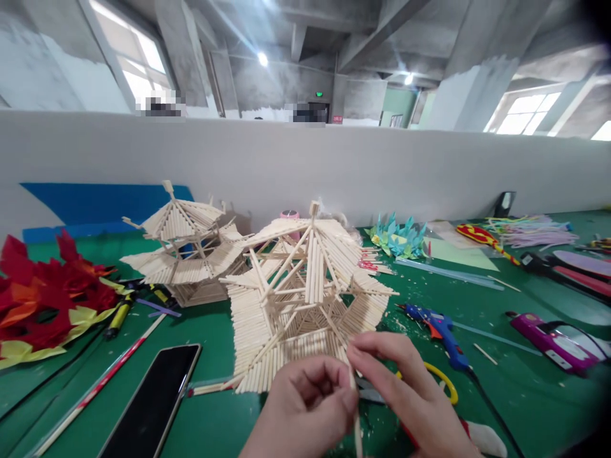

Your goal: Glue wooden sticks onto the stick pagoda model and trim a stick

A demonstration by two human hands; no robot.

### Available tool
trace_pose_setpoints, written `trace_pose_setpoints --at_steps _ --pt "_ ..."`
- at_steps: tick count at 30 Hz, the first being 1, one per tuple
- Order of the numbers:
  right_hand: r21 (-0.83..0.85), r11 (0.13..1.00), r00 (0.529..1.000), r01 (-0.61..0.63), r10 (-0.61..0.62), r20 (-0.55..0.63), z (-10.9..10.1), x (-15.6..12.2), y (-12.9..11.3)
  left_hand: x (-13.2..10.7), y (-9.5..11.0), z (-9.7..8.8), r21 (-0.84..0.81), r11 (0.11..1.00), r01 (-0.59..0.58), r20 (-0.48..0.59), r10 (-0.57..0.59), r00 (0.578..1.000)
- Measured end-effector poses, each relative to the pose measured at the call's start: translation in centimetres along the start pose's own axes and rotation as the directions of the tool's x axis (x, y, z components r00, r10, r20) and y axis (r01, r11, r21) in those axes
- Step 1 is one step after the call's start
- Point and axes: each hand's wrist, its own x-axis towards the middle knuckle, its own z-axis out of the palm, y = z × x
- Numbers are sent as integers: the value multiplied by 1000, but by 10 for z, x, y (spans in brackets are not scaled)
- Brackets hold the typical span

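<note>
and starting on the left of the green surface (pixel 210 343), a red-and-orange paper flower (pixel 48 299) sprawls with yellow leaves along its base. behind it, at the far edge, a blue sheet (pixel 105 207) leans against the white partition (pixel 305 162). a dark-screened phone (pixel 153 401) lies slantwise toward the near edge, a red-and-white striped rod (pixel 102 381) running beside it. next across, the smaller stick pavilion (pixel 186 213) stands upright near the far edge, and right beside it, in the middle of the surface, comes the larger stick pavilion (pixel 315 273), its front roof part slatted, part open frame.

here's the action, just in front of its base! the left hand (pixel 310 401) is curled, thumb and forefinger pinching a thin wooden stick (pixel 357 429). the right hand (pixel 410 388) reaches in, fingers loosely stretched, tips at the stick's upper end; whether they grip it, i can't tell. yellow-handled scissors (pixel 447 381) lie partly hidden beneath that hand.

further right, a teal paper flower (pixel 398 235) sits toward the far edge, a blue glue gun (pixel 442 331) lies nearer, then a purple device (pixel 548 343), with pastel strips (pixel 532 232) heaped toward the far right corner.
</note>
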Motion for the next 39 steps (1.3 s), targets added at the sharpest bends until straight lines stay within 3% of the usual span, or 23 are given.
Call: trace_pose_setpoints --at_steps 7,11,18,22,28,39 --pt "-22 997 988 73 -69 138 -7 28 15 21 11 1 -181 984 2 34 4 999" --pt "3 999 981 52 -52 189 -9 39 20 25 16 3 -238 971 30 48 -19 999" --pt "29 996 987 -79 74 139 -8 57 19 28 18 2 -305 952 37 35 -27 999" --pt "-16 998 988 -62 63 141 -3 69 27 31 15 -7 -311 951 5 17 0 1000" --pt "-32 999 986 -40 45 161 2 80 35 41 9 -13 -311 950 -31 76 57 995" --pt "-68 997 981 -34 46 190 0 79 38 49 9 -12 -370 929 6 26 4 1000"
